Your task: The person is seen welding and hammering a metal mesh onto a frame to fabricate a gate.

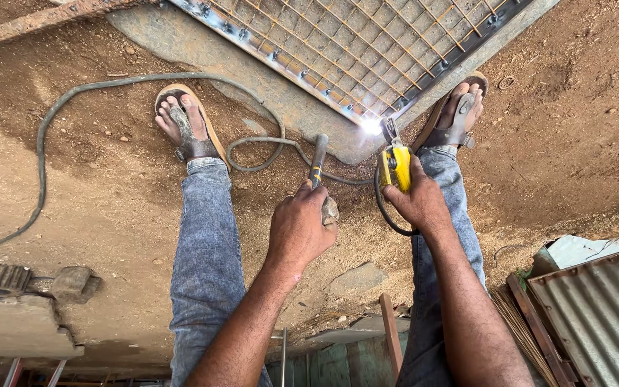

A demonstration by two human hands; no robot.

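Observed from the head view: the right hand (413, 197) is wrapped tightly around a yellow-bodied welding electrode holder (395, 163), its tip at the lower corner of a steel frame with rusty wire mesh (367, 50) that fills the upper centre of the frame. A bright white arc spot (371, 126) burns at that corner. The left hand (299, 229) is clenched around a hammer with a black-and-yellow handle (318, 161), centre of frame, its head toward the frame's edge.

Hazards, as judged:

1. Both hands are bare and close to the arc. Spatter or radiant heat could burn them; the right hand is the nearer.
2. Both feet are in open brown sandals (188, 125), and the foot at upper right stands just beside the arc. Falling sparks or slag could land on exposed toes.
3. A grey cable (51, 122) loops across the dirt floor (109, 193) at left, and a black lead (385, 211) curls under the holder between the legs. Either could snag a foot and pull the holder off the joint.
4. Should the hammer's head touch the live tip or hot metal, a stray arc or a jolt is possible.
5. The blue denim trousers (205, 244) could be scorched by sparks.
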